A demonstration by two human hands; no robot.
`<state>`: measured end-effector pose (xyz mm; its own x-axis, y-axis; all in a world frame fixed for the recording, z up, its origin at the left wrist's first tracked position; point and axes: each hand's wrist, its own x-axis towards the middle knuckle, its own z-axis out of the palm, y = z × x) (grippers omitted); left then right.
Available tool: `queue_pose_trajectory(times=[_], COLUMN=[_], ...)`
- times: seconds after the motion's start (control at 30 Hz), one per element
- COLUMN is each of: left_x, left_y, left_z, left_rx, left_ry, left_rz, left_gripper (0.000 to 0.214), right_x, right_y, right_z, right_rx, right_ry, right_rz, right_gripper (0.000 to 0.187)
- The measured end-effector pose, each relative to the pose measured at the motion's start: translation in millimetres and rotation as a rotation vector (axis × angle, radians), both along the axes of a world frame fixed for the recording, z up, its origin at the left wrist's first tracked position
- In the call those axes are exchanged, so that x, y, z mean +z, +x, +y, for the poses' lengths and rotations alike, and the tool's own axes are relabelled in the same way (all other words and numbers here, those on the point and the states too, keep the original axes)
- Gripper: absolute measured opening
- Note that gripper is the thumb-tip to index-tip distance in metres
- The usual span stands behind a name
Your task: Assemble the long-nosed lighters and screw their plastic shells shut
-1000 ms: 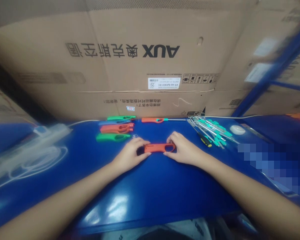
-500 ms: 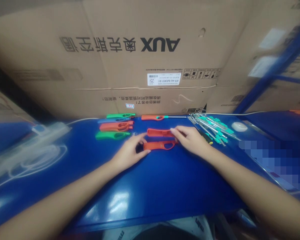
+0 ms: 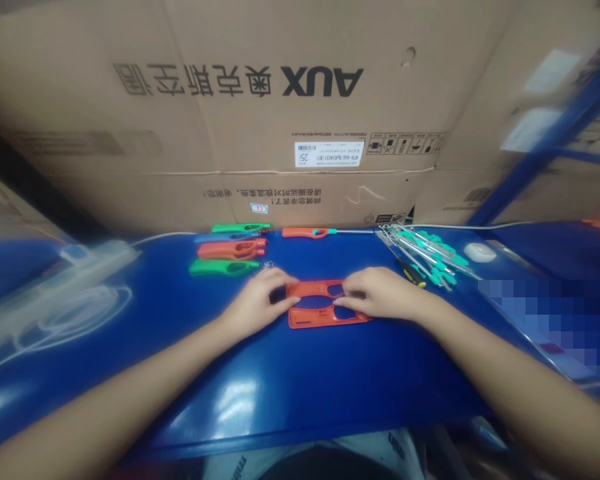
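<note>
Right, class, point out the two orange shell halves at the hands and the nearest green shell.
upper orange shell (image 3: 313, 289): head view, its middle stretch.
lower orange shell (image 3: 307, 320): head view, left end.
nearest green shell (image 3: 215, 269): head view, left part.

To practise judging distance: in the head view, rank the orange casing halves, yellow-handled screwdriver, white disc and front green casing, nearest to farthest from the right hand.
1. orange casing halves: touched by the right hand
2. yellow-handled screwdriver: just beyond, rightward
3. white disc: far right
4. front green casing: back left

Left hand (image 3: 257, 303), right hand (image 3: 380, 295) palms down, fingers stretched inward
</note>
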<state>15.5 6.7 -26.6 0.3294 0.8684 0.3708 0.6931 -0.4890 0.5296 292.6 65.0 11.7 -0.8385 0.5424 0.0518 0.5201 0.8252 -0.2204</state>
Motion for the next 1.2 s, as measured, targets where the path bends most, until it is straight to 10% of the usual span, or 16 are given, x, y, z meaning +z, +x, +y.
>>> queue_pose_trajectory(times=[0.2, 0.63, 1.2], left_x=[1.3, 7.1, 20.3], left_y=[1.5, 4.7, -13.1], left_z=[-5.3, -17.5, -11.6], left_rx=[0.012, -0.271, -0.354], left_ry=[0.061, 0.016, 0.13], left_rz=[-0.04, 0.213, 0.341], left_gripper=[0.031, 0.044, 0.028], right_x=[1.6, 20.5, 19.8], right_y=[7.2, 99.3, 95.0], right_z=[9.9, 76.4, 74.1], right_rx=[-0.123, -0.874, -1.069], right_ry=[0.196, 0.267, 0.143], right_rz=[0.064, -0.04, -0.071], right_gripper=[0.036, 0.015, 0.017])
